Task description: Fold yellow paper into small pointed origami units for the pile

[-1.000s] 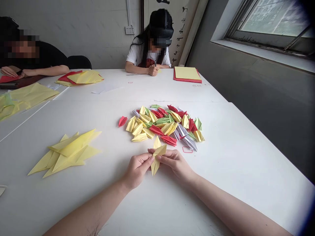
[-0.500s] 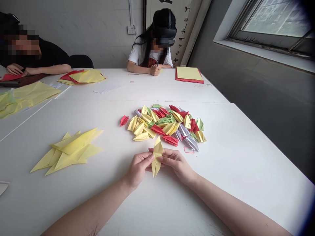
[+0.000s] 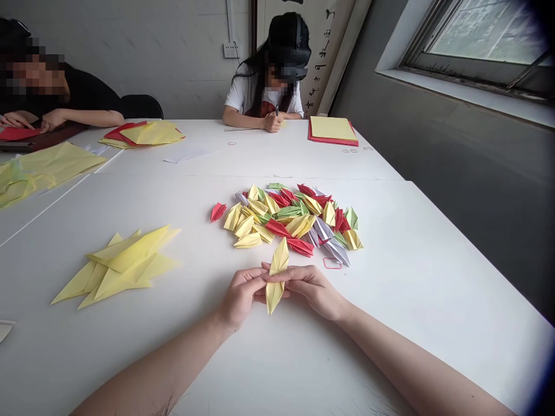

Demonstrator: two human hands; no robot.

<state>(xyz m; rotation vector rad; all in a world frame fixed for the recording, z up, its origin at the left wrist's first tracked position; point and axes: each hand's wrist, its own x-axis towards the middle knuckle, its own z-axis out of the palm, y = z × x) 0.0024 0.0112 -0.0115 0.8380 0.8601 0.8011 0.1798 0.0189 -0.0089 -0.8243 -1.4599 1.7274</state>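
Between my hands is a pale yellow folded paper piece (image 3: 274,296), long and pointed at both ends, standing nearly upright with a slight tilt. My left hand (image 3: 239,294) pinches its left edge with thumb and fingers. From the other side my right hand (image 3: 314,289) grips it, the index finger lying across its middle; some fingertips are hidden behind the paper. Just beyond my hands lies a heap of small folded paper pieces (image 3: 277,226) in yellow, red, green and pale purple. A single red folded piece (image 3: 218,212) sits at the heap's left.
Larger yellow folded sheets (image 3: 125,266) are piled on the left of the white table (image 3: 390,358). Farther back are red and yellow papers (image 3: 151,134) and a square paper stack (image 3: 333,130). One person (image 3: 264,86) writes opposite; another (image 3: 91,95) handles red paper at far left.
My right index finger has moved across the front of the yellow paper, which now looks smoother and tilts slightly right. The person at far left has shifted their hands on the red paper.
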